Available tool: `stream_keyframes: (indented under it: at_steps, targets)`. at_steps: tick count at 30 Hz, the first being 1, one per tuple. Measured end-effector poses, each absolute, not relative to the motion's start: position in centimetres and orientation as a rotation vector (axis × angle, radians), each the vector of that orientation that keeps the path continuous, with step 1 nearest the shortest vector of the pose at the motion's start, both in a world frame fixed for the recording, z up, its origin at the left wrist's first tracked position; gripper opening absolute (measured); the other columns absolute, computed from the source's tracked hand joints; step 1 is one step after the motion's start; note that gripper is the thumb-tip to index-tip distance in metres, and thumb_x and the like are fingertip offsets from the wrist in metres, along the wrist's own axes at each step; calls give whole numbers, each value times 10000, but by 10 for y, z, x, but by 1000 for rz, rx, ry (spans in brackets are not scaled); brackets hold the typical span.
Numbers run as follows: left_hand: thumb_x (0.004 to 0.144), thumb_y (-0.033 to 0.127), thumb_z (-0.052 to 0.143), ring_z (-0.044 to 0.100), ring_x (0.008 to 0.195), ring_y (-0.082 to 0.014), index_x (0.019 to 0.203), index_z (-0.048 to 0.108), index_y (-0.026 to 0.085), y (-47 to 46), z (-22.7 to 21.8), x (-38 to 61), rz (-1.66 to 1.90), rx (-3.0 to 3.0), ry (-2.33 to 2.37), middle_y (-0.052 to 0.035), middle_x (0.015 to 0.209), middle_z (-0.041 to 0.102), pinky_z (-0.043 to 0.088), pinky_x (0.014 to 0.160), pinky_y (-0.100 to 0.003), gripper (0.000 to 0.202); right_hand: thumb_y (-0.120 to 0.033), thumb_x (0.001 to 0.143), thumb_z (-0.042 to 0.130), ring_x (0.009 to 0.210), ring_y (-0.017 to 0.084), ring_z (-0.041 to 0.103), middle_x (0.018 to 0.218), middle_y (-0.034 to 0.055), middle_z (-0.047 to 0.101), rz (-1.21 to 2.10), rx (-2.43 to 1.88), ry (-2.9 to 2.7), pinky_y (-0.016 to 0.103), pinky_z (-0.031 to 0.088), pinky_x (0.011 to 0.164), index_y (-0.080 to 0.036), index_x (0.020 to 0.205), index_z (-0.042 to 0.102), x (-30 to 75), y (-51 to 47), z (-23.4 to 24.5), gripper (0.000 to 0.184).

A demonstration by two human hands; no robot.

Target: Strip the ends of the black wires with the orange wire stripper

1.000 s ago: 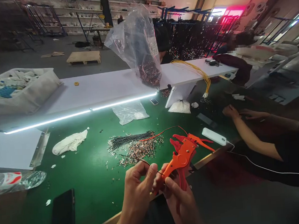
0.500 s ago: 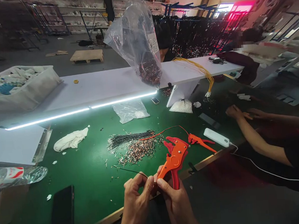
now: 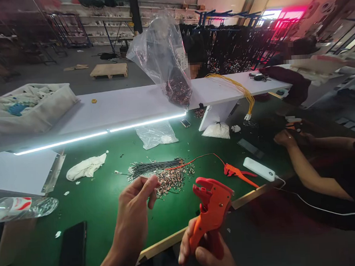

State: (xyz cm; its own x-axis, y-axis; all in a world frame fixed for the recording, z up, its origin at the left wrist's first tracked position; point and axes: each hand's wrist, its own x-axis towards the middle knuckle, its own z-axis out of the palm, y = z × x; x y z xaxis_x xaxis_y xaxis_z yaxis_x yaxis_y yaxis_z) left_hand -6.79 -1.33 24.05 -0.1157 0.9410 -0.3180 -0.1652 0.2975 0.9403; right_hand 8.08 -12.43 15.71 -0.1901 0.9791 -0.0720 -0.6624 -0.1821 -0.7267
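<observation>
My left hand [image 3: 134,210] is pinched in front of the wire pile, and a thin black wire [image 3: 125,174] runs out from its fingers to the left, ending in a small pale tip. My right hand [image 3: 207,247] is wrapped around the handles of an orange and red wire stripper [image 3: 211,203], its jaws pointing up and left. Behind my left hand lies a bundle of black wires [image 3: 155,167] with bare metal ends. Against it, partly covered by my fingers, is a heap of short copper-coloured pieces [image 3: 174,180].
A second wire stripper [image 3: 237,172], a white power bank [image 3: 258,169] and a red wire [image 3: 203,156] lie to the right. A black phone [image 3: 72,252], plastic bottle [image 3: 22,207] and white glove [image 3: 86,167] are on the left. A co-worker's forearm [image 3: 308,167] rests at far right.
My hands have moved apart. The left has gone up and left with the black wire, towards the pile; the right has dropped slightly, still holding the wire stripper.
</observation>
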Motion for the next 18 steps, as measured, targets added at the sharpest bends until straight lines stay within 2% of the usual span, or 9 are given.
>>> stream_keyframes:
  at_steps: [5,9,18]
  targets:
    - [690,416,763,365,501,-58,593,577,157,-4,255,-41,1142,763,1235,48,524,484,313,513,-196,333,-419,808,723,705,190,657,808,47,663,1679,-618,-723,338,496,660,-190,1012,575,87,-130,153,340]
    - [708,411,748,330,483,-55,603,569,163,-5,252,-29,1128,787,1220,66,500,431,277,487,-202,323,-423,808,728,712,189,662,817,50,677,1663,-604,-743,352,505,685,-199,1045,575,86,-132,149,361]
    - [717,432,743,303,493,-50,581,488,167,-9,249,-24,1105,818,1256,69,534,411,244,460,-189,392,-380,820,726,751,192,670,853,57,677,1649,-566,-739,353,507,707,-208,1097,553,86,-137,147,369]
